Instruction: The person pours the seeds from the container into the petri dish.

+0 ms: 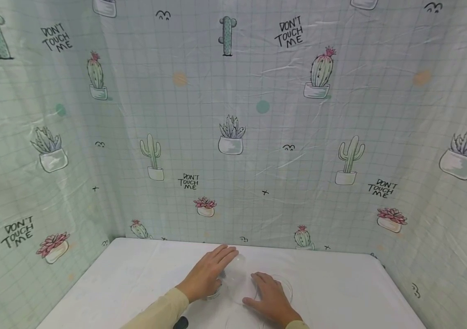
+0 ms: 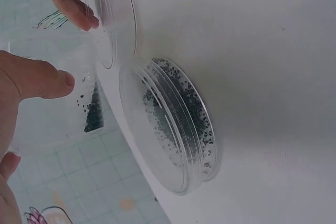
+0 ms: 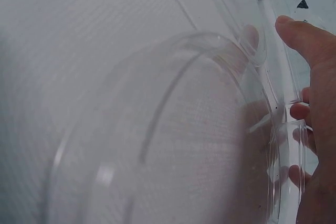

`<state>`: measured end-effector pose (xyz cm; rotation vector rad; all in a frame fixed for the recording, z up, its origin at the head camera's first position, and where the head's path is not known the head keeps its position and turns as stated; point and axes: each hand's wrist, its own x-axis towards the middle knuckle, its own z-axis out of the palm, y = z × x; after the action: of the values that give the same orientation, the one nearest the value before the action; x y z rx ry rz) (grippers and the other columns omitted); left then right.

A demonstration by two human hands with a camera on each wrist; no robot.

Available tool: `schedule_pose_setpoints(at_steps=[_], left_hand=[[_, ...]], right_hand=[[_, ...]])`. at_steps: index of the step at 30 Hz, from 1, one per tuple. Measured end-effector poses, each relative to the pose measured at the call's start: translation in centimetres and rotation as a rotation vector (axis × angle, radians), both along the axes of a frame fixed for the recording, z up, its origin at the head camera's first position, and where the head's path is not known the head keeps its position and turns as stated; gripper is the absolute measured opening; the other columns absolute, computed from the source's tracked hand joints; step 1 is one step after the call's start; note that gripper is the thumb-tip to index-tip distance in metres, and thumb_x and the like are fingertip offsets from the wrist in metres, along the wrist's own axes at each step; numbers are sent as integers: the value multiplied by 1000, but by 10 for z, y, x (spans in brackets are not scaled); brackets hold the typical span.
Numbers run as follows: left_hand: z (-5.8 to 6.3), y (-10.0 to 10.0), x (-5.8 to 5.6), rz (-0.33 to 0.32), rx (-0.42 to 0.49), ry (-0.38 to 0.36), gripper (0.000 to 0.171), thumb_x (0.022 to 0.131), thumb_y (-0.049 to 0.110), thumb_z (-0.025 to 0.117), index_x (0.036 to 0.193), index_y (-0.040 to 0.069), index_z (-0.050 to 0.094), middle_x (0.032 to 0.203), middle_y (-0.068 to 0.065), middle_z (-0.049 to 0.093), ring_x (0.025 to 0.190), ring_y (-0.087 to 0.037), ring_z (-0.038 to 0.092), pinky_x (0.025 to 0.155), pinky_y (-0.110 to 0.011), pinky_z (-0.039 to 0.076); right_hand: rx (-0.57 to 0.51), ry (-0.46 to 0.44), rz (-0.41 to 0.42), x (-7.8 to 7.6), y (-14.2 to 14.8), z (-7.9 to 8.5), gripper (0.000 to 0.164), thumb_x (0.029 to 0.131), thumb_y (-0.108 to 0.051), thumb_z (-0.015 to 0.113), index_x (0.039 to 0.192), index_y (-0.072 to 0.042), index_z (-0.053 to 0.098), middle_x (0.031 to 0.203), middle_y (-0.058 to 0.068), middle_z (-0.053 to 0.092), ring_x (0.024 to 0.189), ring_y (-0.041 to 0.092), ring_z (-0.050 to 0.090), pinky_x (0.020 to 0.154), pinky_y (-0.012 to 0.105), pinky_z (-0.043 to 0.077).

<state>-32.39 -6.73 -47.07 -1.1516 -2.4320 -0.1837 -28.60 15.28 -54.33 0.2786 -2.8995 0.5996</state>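
In the head view, my left hand (image 1: 206, 276) reaches over the table with its fingers stretched forward. Its thumb (image 2: 50, 82) overlaps a clear container or bag (image 2: 47, 114) with black granules gathered in one lower corner. Below that hand, a clear round dish (image 2: 157, 145) rests on the table with black granules inside. My right hand (image 1: 270, 297), fingers spread, hovers close over clear round dishes (image 2: 118, 40); its fingertips overlap their rim in the left wrist view. One large clear dish (image 3: 173, 108) fills much of the right wrist view.
The white table (image 1: 340, 292) ends at a hanging cactus-print curtain (image 1: 233, 91) behind and at both sides. A small black object (image 1: 180, 323) lies by the left sleeve at the bottom edge. Another clear ring-shaped rim (image 1: 287, 288) shows right of the right hand.
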Motion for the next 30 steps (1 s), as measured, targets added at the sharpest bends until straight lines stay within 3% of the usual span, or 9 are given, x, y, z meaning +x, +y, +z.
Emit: schedule_pose_setpoints(at_steps=[11,24,30], left_hand=[[4,2,-2,-75,-51,90,94,64,6,78,143,21,30,144,4,37,135,-20,34,102,-40,43],[6,4,-5,-111,-113,115,93,66,5,77,143,22,29,145,5,35,135,-19,33,101,-36,44],[6,7,-5,-123,-137,116,89,72,5,73,144,27,26,145,6,35,136,-18,32,101,-36,44]], right_hand=[[1,-9,-10,-3,-1,0,80,69,-71,57,125,-13,53,128,7,52,121,28,45,98,57,38],[12,-2,-5,0,-2,1,81,70,-71,55,126,-13,53,128,7,53,121,29,46,97,57,38],[7,-10,6,1,-1,3,81,71,-70,56,126,-12,52,128,8,52,121,29,46,97,57,38]])
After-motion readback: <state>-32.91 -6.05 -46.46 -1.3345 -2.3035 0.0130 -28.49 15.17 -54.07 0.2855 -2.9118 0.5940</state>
